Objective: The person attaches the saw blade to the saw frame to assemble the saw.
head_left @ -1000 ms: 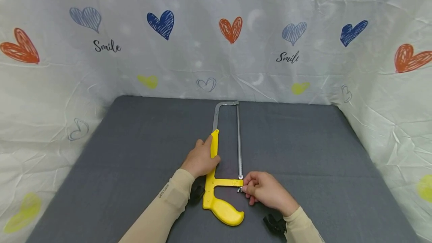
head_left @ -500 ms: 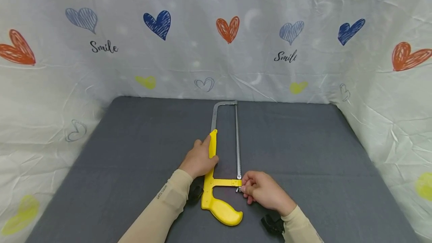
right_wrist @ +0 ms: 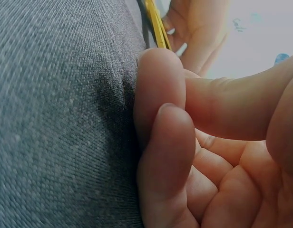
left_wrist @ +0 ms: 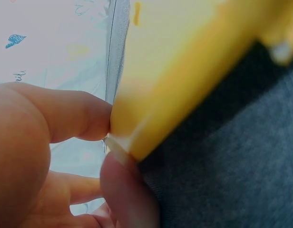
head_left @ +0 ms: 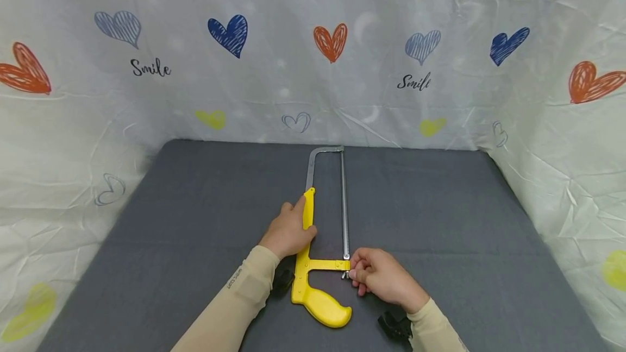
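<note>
A hacksaw (head_left: 324, 308) with a yellow handle and a silver front bow lies flat on the grey cloth, its handle towards me. Its blade (head_left: 344, 205) runs along the right side. My left hand (head_left: 287, 232) holds the yellow part of the frame, thumb on the inner side; the left wrist view shows thumb and finger at the yellow edge (left_wrist: 170, 71). With curled fingers, my right hand (head_left: 383, 278) pinches the small silver wing nut (head_left: 345, 275) at the blade's near end. In the right wrist view the fingertips (right_wrist: 161, 76) hide the nut.
Grey cloth (head_left: 440, 205) covers the table. A white curtain (head_left: 274, 86) printed with hearts and "Smile" stands behind it and along both sides. Black wrist straps (head_left: 393, 326) show at my sleeves.
The head view has shifted slightly, so the scene sits a little further left. Both hands keep their places on the hacksaw, with no clear movement of the fingers.
</note>
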`<move>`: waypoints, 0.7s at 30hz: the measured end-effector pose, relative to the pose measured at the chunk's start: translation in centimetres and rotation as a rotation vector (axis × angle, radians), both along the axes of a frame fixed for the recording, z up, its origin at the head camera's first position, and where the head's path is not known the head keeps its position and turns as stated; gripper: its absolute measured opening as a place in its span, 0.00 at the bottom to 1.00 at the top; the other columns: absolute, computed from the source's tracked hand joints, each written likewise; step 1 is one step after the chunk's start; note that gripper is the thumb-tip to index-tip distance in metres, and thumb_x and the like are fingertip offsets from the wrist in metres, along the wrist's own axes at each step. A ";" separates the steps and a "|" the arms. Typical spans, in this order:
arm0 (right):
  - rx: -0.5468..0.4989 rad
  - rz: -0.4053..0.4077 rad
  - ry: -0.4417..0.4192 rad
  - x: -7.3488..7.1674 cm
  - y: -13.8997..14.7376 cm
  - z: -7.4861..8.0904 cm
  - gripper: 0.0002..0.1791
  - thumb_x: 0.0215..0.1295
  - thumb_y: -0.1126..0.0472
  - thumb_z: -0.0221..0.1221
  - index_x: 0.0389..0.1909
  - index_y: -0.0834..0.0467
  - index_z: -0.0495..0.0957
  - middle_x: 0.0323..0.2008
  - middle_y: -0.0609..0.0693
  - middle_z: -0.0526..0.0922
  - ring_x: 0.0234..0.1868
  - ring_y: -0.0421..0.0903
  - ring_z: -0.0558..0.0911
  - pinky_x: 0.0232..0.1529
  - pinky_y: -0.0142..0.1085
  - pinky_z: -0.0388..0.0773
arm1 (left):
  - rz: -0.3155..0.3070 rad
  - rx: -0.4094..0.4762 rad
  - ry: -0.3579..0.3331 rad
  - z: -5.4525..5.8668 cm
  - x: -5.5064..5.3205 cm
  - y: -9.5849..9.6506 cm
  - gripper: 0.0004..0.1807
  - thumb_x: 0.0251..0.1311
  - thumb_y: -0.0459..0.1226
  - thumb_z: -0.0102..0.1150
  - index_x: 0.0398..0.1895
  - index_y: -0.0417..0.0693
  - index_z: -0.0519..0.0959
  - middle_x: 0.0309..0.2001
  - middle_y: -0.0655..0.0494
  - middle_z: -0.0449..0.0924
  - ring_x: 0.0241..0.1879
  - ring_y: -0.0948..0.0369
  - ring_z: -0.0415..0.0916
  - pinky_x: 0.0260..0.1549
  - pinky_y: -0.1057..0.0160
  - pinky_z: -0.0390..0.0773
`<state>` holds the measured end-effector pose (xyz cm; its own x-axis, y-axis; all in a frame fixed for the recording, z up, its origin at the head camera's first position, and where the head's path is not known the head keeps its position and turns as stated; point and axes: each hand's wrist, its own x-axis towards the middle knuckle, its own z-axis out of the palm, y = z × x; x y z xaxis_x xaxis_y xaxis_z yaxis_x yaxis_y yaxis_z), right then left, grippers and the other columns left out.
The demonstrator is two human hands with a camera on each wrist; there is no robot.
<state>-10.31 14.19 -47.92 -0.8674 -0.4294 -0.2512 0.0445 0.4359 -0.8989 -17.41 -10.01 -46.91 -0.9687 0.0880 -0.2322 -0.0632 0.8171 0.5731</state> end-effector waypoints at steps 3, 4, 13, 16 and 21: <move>0.003 -0.005 -0.008 0.0 0.0 -0.1 0.02 0.75 0.69 0.63 0.39 0.63 0.80 0.25 0.50 0.81 0.22 0.44 0.82 0.26 0.35 0.82 | -0.001 0.000 -0.006 -0.1 0.0 0.1 0.46 0.71 0.42 0.63 0.89 0.46 0.54 0.66 0.34 0.69 0.39 0.50 0.79 0.44 0.52 0.87; 0.002 -0.008 -0.013 0.0 0.0 -0.1 0.02 0.75 0.69 0.63 0.39 0.63 0.80 0.26 0.50 0.81 0.22 0.44 0.82 0.26 0.35 0.82 | -0.001 0.000 -0.007 -0.1 0.0 0.1 0.46 0.71 0.42 0.63 0.89 0.46 0.54 0.67 0.34 0.69 0.39 0.50 0.79 0.44 0.52 0.87; 0.035 0.034 -0.048 -1.2 0.6 -0.1 0.03 0.75 0.67 0.63 0.40 0.63 0.82 0.27 0.50 0.85 0.22 0.44 0.83 0.28 0.36 0.82 | -0.008 0.016 0.006 -0.4 -0.5 -0.1 0.45 0.73 0.45 0.64 0.87 0.43 0.56 0.65 0.34 0.71 0.44 0.49 0.80 0.52 0.48 0.86; 0.151 0.040 0.007 -1.7 1.2 0.2 0.04 0.76 0.64 0.64 0.40 0.60 0.84 0.27 0.49 0.86 0.24 0.44 0.83 0.29 0.38 0.82 | -0.004 0.023 0.012 -1.0 -0.2 -0.8 0.42 0.73 0.48 0.65 0.84 0.41 0.63 0.58 0.39 0.78 0.44 0.52 0.80 0.52 0.49 0.86; 0.504 -0.139 0.385 -3.4 2.0 0.0 0.14 0.75 0.53 0.68 0.52 0.58 0.86 0.41 0.53 0.89 0.41 0.51 0.86 0.41 0.47 0.84 | 0.074 -0.018 0.148 -1.9 -0.6 -3.4 0.36 0.74 0.50 0.64 0.78 0.40 0.73 0.47 0.45 0.85 0.39 0.53 0.81 0.43 0.50 0.85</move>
<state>-13.76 16.15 -47.89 -0.9747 -0.2174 -0.0524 -0.1539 0.8221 -0.5482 -17.97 -13.37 -48.82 -0.9961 0.0121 -0.0874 -0.0396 0.8237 0.5657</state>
